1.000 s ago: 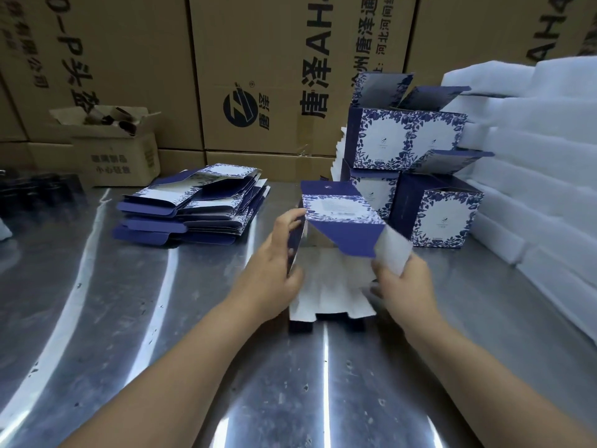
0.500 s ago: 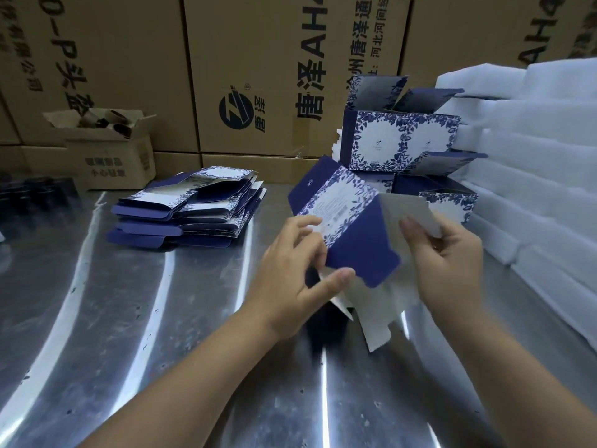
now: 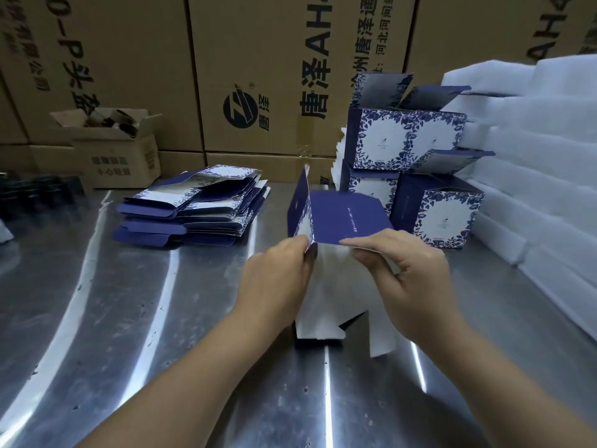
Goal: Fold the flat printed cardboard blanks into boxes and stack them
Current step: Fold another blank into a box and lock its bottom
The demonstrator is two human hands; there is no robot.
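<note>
A half-opened cardboard blank (image 3: 345, 221), navy outside and white inside, stands on the steel table (image 3: 129, 318) at the centre. My left hand (image 3: 277, 279) pinches its left edge, and my right hand (image 3: 410, 276) grips its right side under a navy flap. White bottom flaps hang down to the table. A pile of flat blue-and-white printed blanks (image 3: 193, 208) lies at the back left. Folded boxes (image 3: 407, 140) with floral borders are stacked at the back right, their top flaps open.
Large brown shipping cartons (image 3: 258, 76) wall off the back. A small open carton (image 3: 119, 147) sits at the back left. White foam slabs (image 3: 533, 163) are piled along the right side. Dark objects (image 3: 35, 192) lie at the far left edge.
The blank was turned and lowered onto the table, its navy flap now lying flat on top. Both hands shifted their grip to the top edges.
</note>
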